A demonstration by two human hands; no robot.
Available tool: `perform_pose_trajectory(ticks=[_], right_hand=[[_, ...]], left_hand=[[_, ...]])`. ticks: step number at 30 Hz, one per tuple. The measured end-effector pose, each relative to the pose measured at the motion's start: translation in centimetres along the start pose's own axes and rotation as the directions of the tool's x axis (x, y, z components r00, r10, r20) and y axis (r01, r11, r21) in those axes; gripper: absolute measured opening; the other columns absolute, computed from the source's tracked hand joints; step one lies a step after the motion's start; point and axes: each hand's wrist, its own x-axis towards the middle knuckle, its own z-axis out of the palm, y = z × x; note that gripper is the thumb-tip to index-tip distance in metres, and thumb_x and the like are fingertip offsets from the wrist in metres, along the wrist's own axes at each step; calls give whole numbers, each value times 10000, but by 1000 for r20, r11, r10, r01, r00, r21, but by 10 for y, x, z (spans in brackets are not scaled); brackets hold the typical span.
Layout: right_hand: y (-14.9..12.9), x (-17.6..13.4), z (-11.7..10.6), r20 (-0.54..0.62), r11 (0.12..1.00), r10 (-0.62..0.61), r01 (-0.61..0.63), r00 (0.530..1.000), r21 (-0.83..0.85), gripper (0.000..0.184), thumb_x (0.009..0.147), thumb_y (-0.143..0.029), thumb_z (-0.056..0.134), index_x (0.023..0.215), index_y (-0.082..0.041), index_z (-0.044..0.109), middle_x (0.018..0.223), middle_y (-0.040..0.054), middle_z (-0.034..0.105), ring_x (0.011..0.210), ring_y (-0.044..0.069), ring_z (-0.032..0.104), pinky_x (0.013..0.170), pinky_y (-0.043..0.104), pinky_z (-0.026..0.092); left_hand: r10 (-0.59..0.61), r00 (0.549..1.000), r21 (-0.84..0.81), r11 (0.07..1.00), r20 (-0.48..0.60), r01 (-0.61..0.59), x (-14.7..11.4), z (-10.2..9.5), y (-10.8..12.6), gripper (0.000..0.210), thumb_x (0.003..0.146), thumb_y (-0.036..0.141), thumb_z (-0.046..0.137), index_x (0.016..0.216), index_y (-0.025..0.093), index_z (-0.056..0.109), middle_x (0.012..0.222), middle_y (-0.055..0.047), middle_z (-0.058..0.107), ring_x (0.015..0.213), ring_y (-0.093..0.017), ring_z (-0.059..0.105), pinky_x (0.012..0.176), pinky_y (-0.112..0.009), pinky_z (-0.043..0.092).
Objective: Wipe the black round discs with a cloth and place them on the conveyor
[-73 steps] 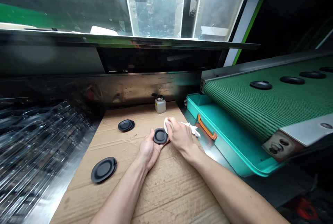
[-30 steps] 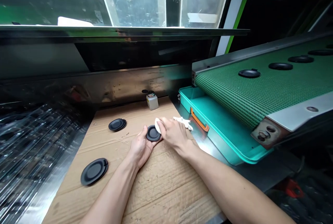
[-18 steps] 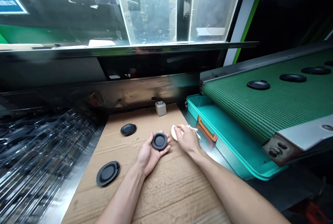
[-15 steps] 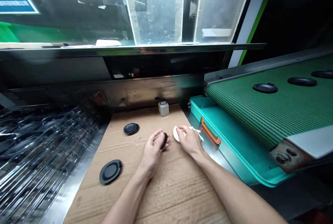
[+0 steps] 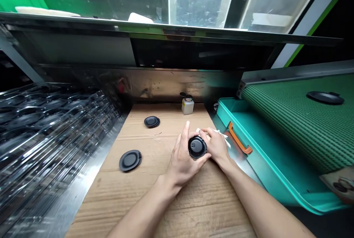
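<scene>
My left hand (image 5: 181, 161) is closed around the edge of a round black plastic lid (image 5: 197, 147), its face turned up towards me. Pressed near the lid's right side is my right hand (image 5: 217, 145), with a white cloth (image 5: 225, 139) bunched in its fingers; part of the cloth is hidden under the hand. Both hands are above a cardboard sheet (image 5: 107, 197). On that sheet to the left lie a larger black lid (image 5: 130, 161) and, farther back, a small stack of black lids (image 5: 151, 121).
A small square bottle (image 5: 188, 106) with its cap flipped up stands at the cardboard's back. To the right are a turquoise tray (image 5: 267, 175) with an orange handle (image 5: 240, 140) and a green conveyor belt (image 5: 293, 110) carrying a black lid (image 5: 325, 97). Clear plastic trays (image 5: 47, 127) fill the left.
My left hand has moved right and turned the lid from edge-on to face-up, bringing it against my right hand with the cloth. The view has shifted, and fewer belt lids show.
</scene>
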Motion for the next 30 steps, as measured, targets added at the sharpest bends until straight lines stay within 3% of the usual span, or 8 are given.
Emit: perform_pose_trajectory(ticks=[6,11,14,17,20,22,25,30], right_hand=[[2,1,-2,4,1000,0,0,1000,21,328,893,-471,466,971,-244,689,948,53,719,918,215,653,808,312,471],[-12,-8,1,-61,944,67,-43,996,328,410,902,-509,442,1112,-189,589,999,85,701,896,217,653,765,323,497],[-35,-25,5,44,885,-3,-18,999,466,438,905,-510,443,1176,-175,524,992,89,694,829,199,659,702,291,507],[-51,-38,5,176,942,-131,68,976,327,399,897,-502,467,1182,-237,556,934,49,701,793,201,661,688,289,495],[-53,-39,4,66,988,-90,81,994,128,404,897,-509,452,1193,-265,580,999,66,699,889,243,657,735,323,487],[-51,-38,5,44,987,-115,108,992,122,409,909,-502,429,1220,-276,568,1074,71,686,944,248,651,763,323,483],[-43,-35,6,147,982,-160,142,976,127,409,916,-501,421,1257,-311,544,974,46,712,842,232,673,717,309,484],[-21,-19,1,21,995,-85,86,996,-57,389,917,-467,420,1189,-248,591,1026,78,701,930,259,647,779,345,456]], left_hand=[[-28,999,-19,999,21,28,0,-3,2,1046,712,287,739,1496,271,46,1231,-60,597,1169,-229,529,1028,-402,411],[-251,968,-301,925,-18,234,1,2,-3,705,793,393,659,1419,260,362,1264,-87,585,1188,-241,516,1063,-393,369],[-556,831,-643,633,9,430,5,9,-15,412,891,412,508,1252,215,540,1225,-112,603,1138,-225,561,1014,-361,420],[-722,675,-856,246,151,455,9,11,-25,327,924,382,437,1099,150,586,1036,-122,648,960,-207,629,891,-356,500],[-691,671,-904,62,267,423,11,11,-28,271,932,340,427,1017,135,583,917,-99,647,829,-184,638,811,-363,528],[-682,679,-911,46,271,409,12,10,-28,239,929,322,440,957,129,579,850,-83,637,776,-162,630,794,-338,528],[-698,675,-915,71,238,397,14,6,-30,188,916,308,472,882,136,542,786,-62,610,727,-142,617,764,-315,526],[-679,729,-860,315,91,401,20,-12,-35,204,861,361,562,895,190,459,885,-48,600,711,-138,606,645,-324,535]])
